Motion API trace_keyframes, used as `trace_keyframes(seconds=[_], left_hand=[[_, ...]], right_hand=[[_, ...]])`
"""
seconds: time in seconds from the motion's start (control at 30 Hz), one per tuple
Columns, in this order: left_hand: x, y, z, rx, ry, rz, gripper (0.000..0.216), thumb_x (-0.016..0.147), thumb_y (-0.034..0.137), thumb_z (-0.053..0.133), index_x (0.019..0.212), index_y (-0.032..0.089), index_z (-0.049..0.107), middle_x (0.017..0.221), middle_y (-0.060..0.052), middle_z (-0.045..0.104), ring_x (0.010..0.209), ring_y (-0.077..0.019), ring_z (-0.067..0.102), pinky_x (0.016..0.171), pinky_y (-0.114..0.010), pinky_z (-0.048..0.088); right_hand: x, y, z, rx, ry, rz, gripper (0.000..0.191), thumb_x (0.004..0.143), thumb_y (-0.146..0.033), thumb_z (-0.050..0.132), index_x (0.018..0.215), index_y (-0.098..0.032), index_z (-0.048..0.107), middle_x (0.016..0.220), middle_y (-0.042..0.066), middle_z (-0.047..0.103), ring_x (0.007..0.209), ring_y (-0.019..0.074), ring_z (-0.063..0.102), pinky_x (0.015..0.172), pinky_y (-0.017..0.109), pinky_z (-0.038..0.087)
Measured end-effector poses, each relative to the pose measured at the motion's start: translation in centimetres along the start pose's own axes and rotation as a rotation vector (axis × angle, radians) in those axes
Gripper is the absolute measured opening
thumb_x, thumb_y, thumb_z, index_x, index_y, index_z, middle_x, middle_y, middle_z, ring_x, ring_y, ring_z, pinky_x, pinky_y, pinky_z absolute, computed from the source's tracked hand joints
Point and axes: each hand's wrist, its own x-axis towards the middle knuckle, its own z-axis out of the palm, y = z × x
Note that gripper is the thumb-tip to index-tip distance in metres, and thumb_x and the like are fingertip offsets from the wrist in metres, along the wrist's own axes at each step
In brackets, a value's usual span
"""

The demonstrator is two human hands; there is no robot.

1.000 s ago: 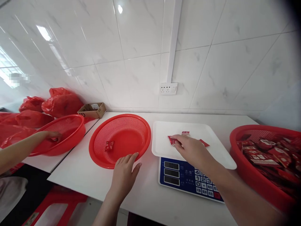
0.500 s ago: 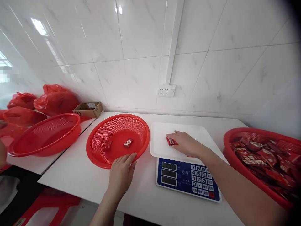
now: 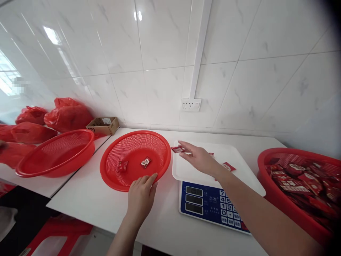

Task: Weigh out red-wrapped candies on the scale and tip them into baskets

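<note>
My left hand (image 3: pixel 142 195) grips the near rim of a round red plastic basket (image 3: pixel 108 181), fingers over the edge and thumb outside. Inside that basket lie two small wrapped packets, a red one (image 3: pixel 123 166) and one with a white label (image 3: pixel 146 162). Between the thumb and fingers of my right hand (image 3: pixel 198 156) is a small red packet (image 3: pixel 177 149), held over the left edge of the scale's white tray (image 3: pixel 183 170). Another red packet (image 3: pixel 229 166) rests on the tray, partly behind my wrist. My forearm covers some keys of the blue electronic scale (image 3: pixel 210 206).
A red basket full of red packets (image 3: pixel 301 181) stands at the right. To the left are another red basket (image 3: pixel 66 160), a small cardboard box (image 3: pixel 103 125) and several red plastic bags (image 3: pixel 68 115). A wall socket (image 3: pixel 191 105) is behind the scale.
My right hand has moved left from the middle of the tray towards the basket, carrying the red packet. Packets on the tray are more exposed. My left hand stays on the rim.
</note>
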Motion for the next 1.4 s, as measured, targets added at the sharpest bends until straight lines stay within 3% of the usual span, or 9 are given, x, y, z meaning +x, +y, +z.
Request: trace_keyframes(seconds=[0.1, 0.3, 0.5, 0.6, 0.8, 0.93, 1.07, 1.23, 1.4], left_hand=[[-0.1, -0.1, 0.0, 0.003, 0.004, 0.004, 0.028, 0.092, 0.026, 0.047, 0.113, 0.021, 0.065, 0.089, -0.004, 0.071, 0.076, -0.0193, 0.065, 0.065, -0.032, 0.047], [-0.1, -0.2, 0.3, 0.009, 0.050, 0.032, 0.028, 0.092, 0.026, 0.046, 0.112, 0.021, 0.065, 0.089, -0.004, 0.071, 0.074, -0.0193, 0.065, 0.064, -0.032, 0.047], [0.1, -0.1, 0.7, 0.038, 0.071, 0.037, 0.028, 0.092, 0.026, 0.046, 0.111, 0.020, 0.066, 0.090, -0.004, 0.072, 0.076, -0.0208, 0.066, 0.064, -0.033, 0.048], [0.1, 0.0, 0.8, 0.039, 0.072, 0.032, 0.028, 0.092, 0.026, 0.046, 0.111, 0.020, 0.065, 0.091, -0.004, 0.072, 0.076, -0.0202, 0.066, 0.065, -0.033, 0.048], [-0.1, 0.0, 0.9, 0.044, 0.069, 0.020, 0.028, 0.093, 0.026, 0.045, 0.112, 0.021, 0.065, 0.090, -0.004, 0.071, 0.075, -0.0191, 0.065, 0.066, -0.032, 0.046], [-0.1, 0.0, 0.8, 0.047, 0.069, 0.020, 0.029, 0.093, 0.027, 0.044, 0.112, 0.021, 0.065, 0.089, -0.004, 0.071, 0.075, -0.0184, 0.065, 0.065, -0.031, 0.046], [-0.1, 0.1, 0.6, 0.041, 0.061, 0.022, 0.028, 0.093, 0.027, 0.043, 0.111, 0.021, 0.065, 0.088, -0.004, 0.071, 0.074, -0.0184, 0.065, 0.066, -0.031, 0.045], [-0.1, 0.0, 0.5, 0.023, 0.068, 0.018, 0.027, 0.093, 0.027, 0.045, 0.111, 0.021, 0.064, 0.086, -0.003, 0.070, 0.073, -0.0182, 0.064, 0.066, -0.031, 0.046], [-0.1, 0.1, 0.6, 0.021, 0.068, 0.014, 0.026, 0.092, 0.026, 0.046, 0.110, 0.021, 0.065, 0.085, -0.003, 0.070, 0.073, -0.0185, 0.065, 0.066, -0.032, 0.046]], right_hand=[[0.2, -0.9, -1.3, 0.233, 0.083, -0.090, 0.063, 0.090, -0.048, 0.044, 0.148, -0.030, 0.025, 0.148, 0.003, 0.042, 0.125, 0.0213, 0.050, 0.094, 0.033, 0.047], [-0.9, 4.9, -3.2, -0.227, -0.072, 0.236, 0.056, 0.085, -0.038, 0.050, 0.139, -0.022, 0.044, 0.136, 0.010, 0.054, 0.119, 0.0298, 0.054, 0.096, 0.044, 0.044], [-2.7, 8.3, -1.0, -0.286, -0.116, 0.225, 0.057, 0.079, -0.040, 0.058, 0.132, -0.020, 0.053, 0.149, 0.011, 0.037, 0.133, 0.0296, 0.039, 0.104, 0.039, 0.037], [-2.7, 8.2, -0.1, -0.286, -0.052, 0.209, 0.039, 0.086, -0.027, 0.046, 0.122, -0.019, 0.061, 0.144, 0.010, 0.044, 0.125, 0.0271, 0.049, 0.097, 0.038, 0.042], [-1.5, 8.4, 0.1, -0.235, 0.061, 0.195, 0.033, 0.081, -0.012, 0.044, 0.105, -0.018, 0.065, 0.118, 0.008, 0.062, 0.103, 0.0209, 0.060, 0.088, 0.031, 0.044], [-1.3, 8.2, -0.4, -0.195, 0.123, 0.228, 0.024, 0.079, -0.016, 0.047, 0.094, -0.018, 0.066, 0.104, 0.007, 0.067, 0.091, 0.0214, 0.062, 0.078, 0.031, 0.046], [-0.6, 5.5, -0.8, -0.107, 0.170, 0.206, 0.023, 0.085, -0.025, 0.043, 0.084, -0.021, 0.066, 0.088, 0.004, 0.070, 0.080, 0.0184, 0.064, 0.071, 0.029, 0.047], [1.2, 0.7, -1.1, -0.023, 0.169, 0.100, 0.029, 0.091, -0.033, 0.039, 0.104, -0.024, 0.063, 0.105, 0.002, 0.069, 0.090, 0.0152, 0.065, 0.077, 0.027, 0.049], [1.4, 1.8, -1.1, -0.144, 0.039, 0.114, 0.037, 0.083, -0.031, 0.054, 0.118, -0.022, 0.061, 0.124, 0.008, 0.062, 0.108, 0.0254, 0.059, 0.085, 0.036, 0.046]])
